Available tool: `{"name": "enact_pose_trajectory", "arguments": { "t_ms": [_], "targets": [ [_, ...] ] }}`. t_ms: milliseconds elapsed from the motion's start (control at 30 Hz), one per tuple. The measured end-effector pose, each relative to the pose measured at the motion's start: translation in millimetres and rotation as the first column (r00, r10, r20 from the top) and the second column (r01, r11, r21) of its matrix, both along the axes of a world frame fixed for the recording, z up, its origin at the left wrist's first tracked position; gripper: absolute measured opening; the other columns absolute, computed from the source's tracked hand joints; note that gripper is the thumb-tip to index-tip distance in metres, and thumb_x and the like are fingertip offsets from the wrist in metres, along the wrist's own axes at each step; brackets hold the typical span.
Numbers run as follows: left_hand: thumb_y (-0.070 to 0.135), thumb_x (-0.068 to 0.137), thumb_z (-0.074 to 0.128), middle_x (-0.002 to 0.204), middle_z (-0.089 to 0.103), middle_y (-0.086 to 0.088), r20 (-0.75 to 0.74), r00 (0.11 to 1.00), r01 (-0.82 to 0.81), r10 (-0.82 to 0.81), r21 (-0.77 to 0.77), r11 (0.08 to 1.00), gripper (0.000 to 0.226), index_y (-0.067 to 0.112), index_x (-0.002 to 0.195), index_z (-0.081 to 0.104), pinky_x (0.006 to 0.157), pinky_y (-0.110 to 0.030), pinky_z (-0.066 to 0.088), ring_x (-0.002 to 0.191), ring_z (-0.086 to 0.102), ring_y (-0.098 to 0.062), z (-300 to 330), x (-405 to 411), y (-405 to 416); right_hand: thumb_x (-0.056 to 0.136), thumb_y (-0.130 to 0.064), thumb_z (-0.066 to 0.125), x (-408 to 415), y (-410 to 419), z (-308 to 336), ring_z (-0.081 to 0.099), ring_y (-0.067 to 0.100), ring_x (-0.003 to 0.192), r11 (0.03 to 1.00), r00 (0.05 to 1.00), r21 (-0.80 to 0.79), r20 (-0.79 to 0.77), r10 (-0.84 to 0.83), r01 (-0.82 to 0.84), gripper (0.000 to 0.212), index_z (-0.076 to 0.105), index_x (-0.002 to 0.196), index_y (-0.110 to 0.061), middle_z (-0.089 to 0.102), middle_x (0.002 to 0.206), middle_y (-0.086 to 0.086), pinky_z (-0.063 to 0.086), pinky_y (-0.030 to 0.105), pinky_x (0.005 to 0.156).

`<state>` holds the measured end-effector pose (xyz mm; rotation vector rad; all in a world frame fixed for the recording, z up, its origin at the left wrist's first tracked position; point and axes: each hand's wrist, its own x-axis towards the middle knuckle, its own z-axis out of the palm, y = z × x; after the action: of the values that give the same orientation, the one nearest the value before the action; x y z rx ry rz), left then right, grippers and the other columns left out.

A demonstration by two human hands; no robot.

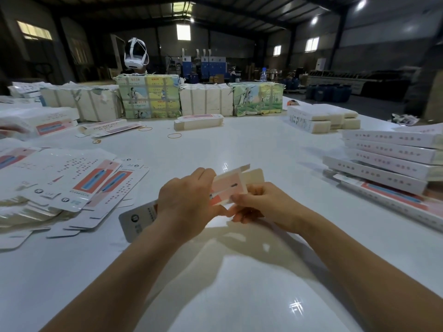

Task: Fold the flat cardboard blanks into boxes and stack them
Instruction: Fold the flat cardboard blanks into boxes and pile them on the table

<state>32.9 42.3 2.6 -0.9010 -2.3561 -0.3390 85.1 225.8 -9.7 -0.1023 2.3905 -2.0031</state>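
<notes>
Both forearms are reaching in from the near edge, meeting over the middle of the white table (239, 271). The left hand (184, 200) is curling over the cardboard blank (230, 185), gripping it from the left — the right hand (259, 204) is pinching its near right edge, fingers bent. Loose flat blanks (72, 183) are lying at left; folded boxes (383, 161) are sitting stacked at right.

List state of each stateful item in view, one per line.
carton in hands: partly folded, end flap open
left hand: grips carton
right hand: pinches carton end
flat blanks pile: unfolded, fanned out
folded boxes stack: closed, stacked
wrapped bundles: strapped, unopened
rubber bands: loose on table
</notes>
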Motion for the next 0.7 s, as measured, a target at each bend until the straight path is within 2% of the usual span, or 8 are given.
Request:
{"name": "enact_pose_trajectory", "arguments": {
  "t_ms": [133,200,267,333,400,500,600,700],
  "targets": [
    [0.071,0.067,0.062,0.113,0.055,0.008,0.189,0.982,0.008,0.0,-0.043,0.999,0.077,0.025,0.126,0.044,0.066,-0.026,0.046,0.082,0.053,-0.013,-6.3,-6.4,-2.5,0.089,-0.016,0.064,1.9,-0.8,0.3,0.065,0.014,0.07,0.999,0.999,0.034,-0.034,-0.036,0.037,0.01,0.073,0.087,-0.018,0.073,0.083,0.006,0.051,0.024,0.064],
    [0.075,0.067,0.056,0.122,0.05,0.009,0.314,0.949,0.025,-0.022,-0.006,1.0,0.086,0.028,0.136,0.035,0.075,-0.026,0.049,0.097,0.053,-0.011,-7.3,-8.4,-4.5,0.087,-0.015,0.066,2.2,-1.6,3.0,0.065,0.014,0.067,0.995,0.993,0.02,-0.078,-0.092,0.094,0.008,0.071,0.09,-0.019,0.073,0.079,0.005,0.051,0.024,0.062],
    [0.077,0.065,0.05,0.121,0.05,0.008,0.401,0.915,0.025,-0.051,0.069,0.997,0.087,0.03,0.137,0.035,0.076,-0.027,0.051,0.098,0.053,-0.011,-7.6,-9.6,-7.0,0.085,-0.013,0.068,1.0,-3.7,4.1,0.064,0.017,0.061,0.972,0.959,-0.062,-0.161,-0.234,0.227,0.018,0.062,0.1,-0.02,0.071,0.074,0.005,0.052,0.026,0.058],
    [0.074,0.069,0.054,0.115,0.052,0.009,0.418,0.907,0.002,-0.054,0.124,0.992,0.077,0.031,0.131,0.041,0.077,-0.03,0.053,0.094,0.055,-0.011,-7.6,-10.5,-8.2,0.084,-0.012,0.069,0.9,-6.6,2.4,0.062,0.016,0.055,0.905,0.87,-0.131,-0.251,-0.425,0.405,0.027,0.053,0.101,-0.025,0.068,0.066,0.002,0.052,0.024,0.055],
    [0.069,0.072,0.06,0.108,0.052,0.012,0.406,0.913,-0.022,-0.042,0.152,0.988,0.065,0.032,0.123,0.045,0.076,-0.033,0.054,0.09,0.056,-0.012,-7.2,-10.0,-7.6,0.083,-0.011,0.069,1.9,-10.7,-0.6,0.061,0.013,0.054,0.85,0.792,-0.156,-0.311,-0.526,0.503,0.023,0.056,0.097,-0.023,0.065,0.063,-0.001,0.052,0.022,0.054],
    [0.068,0.071,0.062,0.102,0.053,0.015,0.411,0.911,-0.047,-0.029,0.172,0.984,0.058,0.033,0.115,0.048,0.076,-0.036,0.053,0.085,0.057,-0.012,-7.0,-8.5,-5.0,0.086,-0.009,0.067,2.3,-18.6,-6.0,0.06,0.007,0.059,0.833,0.761,-0.168,-0.343,-0.551,0.527,0.012,0.069,0.094,-0.017,0.069,0.073,-0.005,0.051,0.021,0.054],
    [0.07,0.07,0.061,0.102,0.054,0.014,0.4,0.916,-0.055,-0.017,0.168,0.984,0.06,0.033,0.115,0.049,0.075,-0.034,0.052,0.085,0.057,-0.012,-7.8,-7.8,-2.1,0.091,-0.012,0.06,1.4,-25.2,-9.0,0.058,0.004,0.068,0.829,0.744,-0.112,-0.389,-0.544,0.548,0.02,0.068,0.104,-0.026,0.063,0.091,-0.008,0.048,0.014,0.057],
    [0.071,0.07,0.059,0.106,0.055,0.013,0.383,0.923,-0.036,-0.024,0.149,0.988,0.061,0.033,0.117,0.047,0.075,-0.034,0.053,0.086,0.058,-0.012,-9.6,-6.2,0.2,0.094,-0.01,0.055,3.5,-28.2,-8.7,0.057,0.0,0.071,0.841,0.756,0.001,-0.439,-0.485,0.541,0.024,0.07,0.104,-0.027,0.06,0.091,-0.011,0.045,0.013,0.062]
  ]
}}
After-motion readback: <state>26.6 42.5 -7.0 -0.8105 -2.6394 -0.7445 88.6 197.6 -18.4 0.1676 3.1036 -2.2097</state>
